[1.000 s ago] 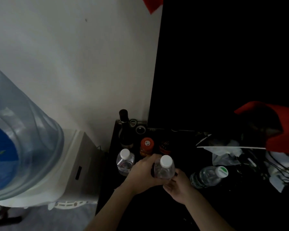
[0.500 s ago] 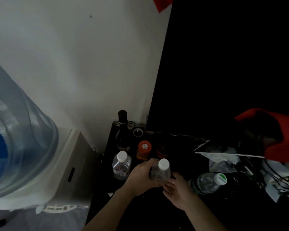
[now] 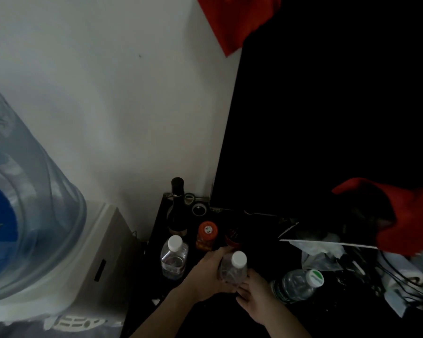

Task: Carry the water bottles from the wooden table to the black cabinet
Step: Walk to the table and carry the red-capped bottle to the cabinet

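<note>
Head view: white-capped water bottle (image 3: 233,269), upright, long axis vertical, low over the black cabinet (image 3: 254,242), gripped around its body by left hand (image 3: 209,275); right hand (image 3: 254,297), fingers relaxed, touching its base from below-right; second bottle (image 3: 174,258) standing just left.

Water bottle (image 3: 232,269) looking like clear glossy plastic, cabinet top (image 3: 161,240) showing matt black, wine bottle (image 3: 177,211) gleaming dark glass, bag (image 3: 320,254) crinkling thin plastic.

No text can be read; markings on the big water jug (image 3: 22,215) and bottle caps are blurred.
</note>
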Action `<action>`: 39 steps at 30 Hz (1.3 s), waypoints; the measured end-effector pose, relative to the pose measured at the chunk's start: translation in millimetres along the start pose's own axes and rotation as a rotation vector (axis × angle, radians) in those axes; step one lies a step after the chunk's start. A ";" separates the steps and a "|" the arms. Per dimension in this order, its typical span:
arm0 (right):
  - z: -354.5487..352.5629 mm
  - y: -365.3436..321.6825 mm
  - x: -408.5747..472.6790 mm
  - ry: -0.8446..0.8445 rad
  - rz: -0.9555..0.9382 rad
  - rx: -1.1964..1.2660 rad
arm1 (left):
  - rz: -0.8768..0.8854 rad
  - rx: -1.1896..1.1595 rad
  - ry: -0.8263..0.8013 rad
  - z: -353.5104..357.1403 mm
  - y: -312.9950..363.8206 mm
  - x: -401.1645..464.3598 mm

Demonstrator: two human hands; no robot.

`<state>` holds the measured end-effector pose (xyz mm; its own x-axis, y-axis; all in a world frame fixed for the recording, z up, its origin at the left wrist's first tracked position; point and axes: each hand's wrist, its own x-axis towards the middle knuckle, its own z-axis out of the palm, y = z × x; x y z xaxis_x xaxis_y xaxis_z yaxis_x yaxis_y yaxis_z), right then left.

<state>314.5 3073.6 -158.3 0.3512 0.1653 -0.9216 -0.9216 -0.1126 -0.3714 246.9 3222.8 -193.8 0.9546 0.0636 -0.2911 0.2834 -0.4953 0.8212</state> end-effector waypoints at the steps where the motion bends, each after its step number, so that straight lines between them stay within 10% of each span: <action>1: 0.8 -3.2 -5.4 0.015 -0.007 0.002 | -0.025 0.035 -0.004 0.0 4.1 -1.4; 10: 4.5 -58.3 -90.0 0.007 -0.334 -0.274 | -0.228 0.483 -0.117 -47.4 89.0 -20.5; 23: -31.6 -89.9 -200.8 0.248 -1.158 -1.418 | -0.124 1.003 0.272 -98.2 204.1 -69.4; 39: -80.0 -61.9 -275.2 0.527 -1.195 -1.511 | -0.166 1.005 0.309 -94.7 242.6 -143.2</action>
<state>288.1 2956.7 109.3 0.8348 0.5504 -0.0124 0.5336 -0.8145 -0.2279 187.7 3175.6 93.6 0.9330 0.3429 -0.1092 0.3405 -0.9394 -0.0403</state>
